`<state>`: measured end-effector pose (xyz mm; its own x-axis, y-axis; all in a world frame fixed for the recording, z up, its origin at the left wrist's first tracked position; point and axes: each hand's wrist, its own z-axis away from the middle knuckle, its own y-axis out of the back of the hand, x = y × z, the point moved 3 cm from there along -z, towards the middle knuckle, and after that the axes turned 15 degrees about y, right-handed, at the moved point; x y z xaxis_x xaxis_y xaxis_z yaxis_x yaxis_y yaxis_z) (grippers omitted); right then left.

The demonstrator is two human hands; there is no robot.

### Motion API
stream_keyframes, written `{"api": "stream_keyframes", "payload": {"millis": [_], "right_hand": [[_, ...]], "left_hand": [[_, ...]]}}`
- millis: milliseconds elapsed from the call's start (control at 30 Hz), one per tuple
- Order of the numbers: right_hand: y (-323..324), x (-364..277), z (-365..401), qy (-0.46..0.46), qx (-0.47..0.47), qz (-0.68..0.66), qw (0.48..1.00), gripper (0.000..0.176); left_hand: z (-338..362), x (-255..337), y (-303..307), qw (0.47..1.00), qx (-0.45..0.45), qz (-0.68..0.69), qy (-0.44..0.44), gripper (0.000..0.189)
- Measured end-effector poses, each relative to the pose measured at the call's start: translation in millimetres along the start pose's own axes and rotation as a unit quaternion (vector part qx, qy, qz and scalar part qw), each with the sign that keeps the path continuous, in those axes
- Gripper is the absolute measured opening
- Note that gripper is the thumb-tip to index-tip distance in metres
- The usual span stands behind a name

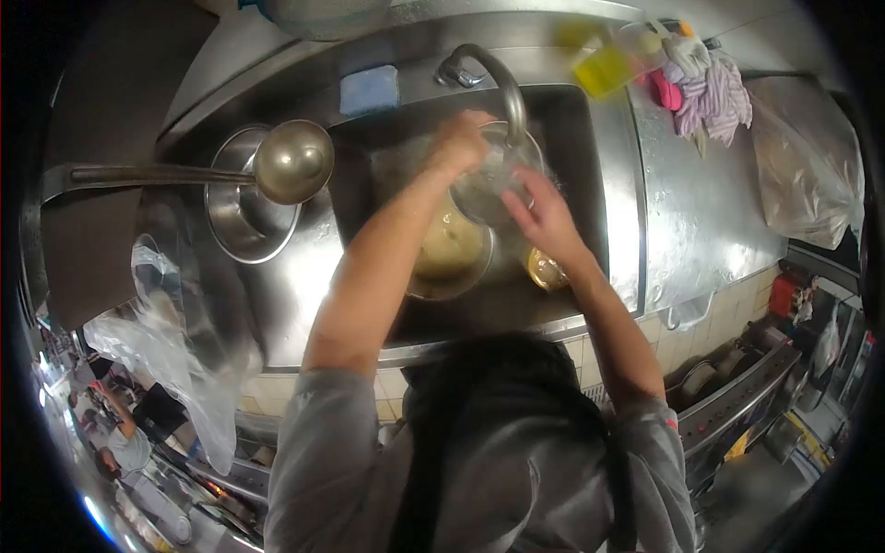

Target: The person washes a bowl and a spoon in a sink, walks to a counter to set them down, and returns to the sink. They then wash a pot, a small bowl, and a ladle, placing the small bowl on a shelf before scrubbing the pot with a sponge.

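Over the steel sink (562,120) my left hand (458,143) grips the rim of a clear glass bowl (493,180) held under the curved tap (498,78). My right hand (539,217) presses against the bowl's lower right side with fingers spread. Below the bowl, inside the basin, lies a larger bowl with yellowish residue (449,253). A small round dish (546,270) sits to its right.
A big steel ladle (293,161) rests over a steel bowl (241,198) on the left counter. A blue sponge (369,89), a yellow bottle (604,69) and striped cloths (714,92) line the back. Plastic bags (175,350) hang at left, and another bag (807,161) lies right.
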<state>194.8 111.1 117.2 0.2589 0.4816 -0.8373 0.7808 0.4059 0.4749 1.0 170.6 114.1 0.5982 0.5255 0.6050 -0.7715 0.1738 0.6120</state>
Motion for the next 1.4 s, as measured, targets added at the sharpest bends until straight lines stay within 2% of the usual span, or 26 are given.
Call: {"api": "stream_keyframes", "payload": {"millis": [33,67,100,200,300,333,433,467,533,567,633,667,733,767,833,867,967,1000,1100,1133,1167,1233,1267,1300,1367,1400], "right_hand": [[0.6,0.8,-9.3,0.050,0.010,0.052,0.997,0.044],[2.0,0.8,-20.9,0.098,0.021,0.105,0.989,0.045],[4.5,0.0,-29.8,0.141,0.032,0.159,0.977,0.047],[5.4,-5.9,-58.8,0.154,0.022,0.155,0.975,0.051],[6.5,20.4,-61.6,-0.032,-0.087,0.052,0.994,0.052],[10.7,18.7,-61.9,-0.084,-0.115,0.064,0.988,0.047],[2.3,36.6,-34.9,-0.070,-0.019,-0.008,0.997,0.042],[4.4,37.6,-24.6,-0.107,-0.025,-0.012,0.994,0.039],[-2.3,54.6,3.4,-0.174,-0.031,-0.113,0.978,0.040],[-6.1,64.1,19.7,-0.209,-0.032,-0.162,0.964,0.040],[-5.3,41.5,31.5,-0.315,-0.005,-0.278,0.907,0.038],[-7.7,31.7,35.5,-0.363,0.010,-0.335,0.870,0.037],[-13.2,27.2,39.6,-0.423,0.097,-0.350,0.830,0.036],[-12.7,27.9,41.4,-0.450,0.141,-0.357,0.806,0.035],[-11.9,33.3,46.4,-0.423,0.144,-0.402,0.800,0.036],[-10.7,31.3,47.1,-0.416,0.149,-0.414,0.796,0.036],[-12.3,34.0,47.1,-0.371,0.162,-0.409,0.818,0.038],[-10.6,36.1,45.2,-0.350,0.166,-0.399,0.831,0.039],[10.8,26.2,43.8,-0.309,0.188,-0.328,0.873,0.042],[16.4,26.2,47.6,-0.268,0.183,-0.268,0.907,0.044],[20.2,28.2,52.5,-0.224,0.176,-0.207,0.936,0.045],[19.6,34.4,58.1,-0.268,0.191,-0.281,0.901,0.049],[19.8,33.0,55.9,-0.286,0.184,-0.294,0.893,0.048],[19.7,31.9,53.7,-0.305,0.180,-0.304,0.884,0.048],[13.5,38.2,54.6,-0.353,0.157,-0.351,0.853,0.046],[10.8,41.0,57.0,-0.378,0.147,-0.371,0.835,0.045]], "left_hand": [[12.5,6.0,11.4,1.000,-0.003,-0.012,-0.004,0.027],[24.3,14.1,18.9,0.994,-0.032,-0.099,-0.010,0.038],[29.0,19.4,22.3,0.991,-0.030,-0.133,-0.013,0.035],[42.8,27.4,8.9,0.976,-0.038,-0.206,-0.053,0.023],[42.4,23.1,4.1,0.974,-0.020,-0.167,-0.151,0.025],[44.2,23.1,4.7,0.963,-0.028,-0.188,-0.191,0.027],[47.3,27.7,9.8,0.964,-0.068,-0.146,-0.210,0.024],[41.0,25.1,7.9,0.964,-0.070,-0.143,-0.213,0.023],[26.6,20.2,0.2,0.962,-0.080,-0.136,-0.222,0.023],[22.4,17.9,-1.8,0.970,-0.075,-0.127,-0.191,0.024],[17.5,20.4,-3.4,0.983,-0.063,-0.108,-0.131,0.027],[18.3,23.7,-9.0,0.972,0.026,-0.121,-0.199,0.027],[26.7,21.4,-29.6,0.913,0.205,-0.142,-0.324,0.029],[28.9,17.5,-38.5,0.900,0.206,-0.154,-0.351,0.030],[39.5,12.8,-52.3,0.873,0.206,-0.177,-0.405,0.034],[39.0,7.2,-61.8,0.892,0.143,-0.215,-0.370,0.034],[42.2,3.3,-82.7,0.933,0.177,-0.178,-0.258,0.043],[47.9,3.8,-86.7,0.942,0.144,-0.157,-0.257,0.044],[69.9,2.9,-79.8,0.944,-0.029,-0.259,-0.200,0.038],[68.0,-8.6,-77.3,0.934,-0.039,-0.296,-0.198,0.033],[65.9,-19.6,-71.6,0.935,0.000,-0.277,-0.220,0.032],[68.3,-39.0,-58.6,0.932,0.075,-0.239,-0.262,0.030],[71.7,-45.0,-53.3,0.953,0.099,-0.153,-0.243,0.039],[75.2,-45.1,-48.3,0.963,0.161,-0.076,-0.202,0.043],[83.6,-44.3,-47.9,0.952,0.272,0.085,-0.116,0.051],[79.1,-54.9,-55.2,0.932,0.301,0.173,-0.100,0.056]]}}
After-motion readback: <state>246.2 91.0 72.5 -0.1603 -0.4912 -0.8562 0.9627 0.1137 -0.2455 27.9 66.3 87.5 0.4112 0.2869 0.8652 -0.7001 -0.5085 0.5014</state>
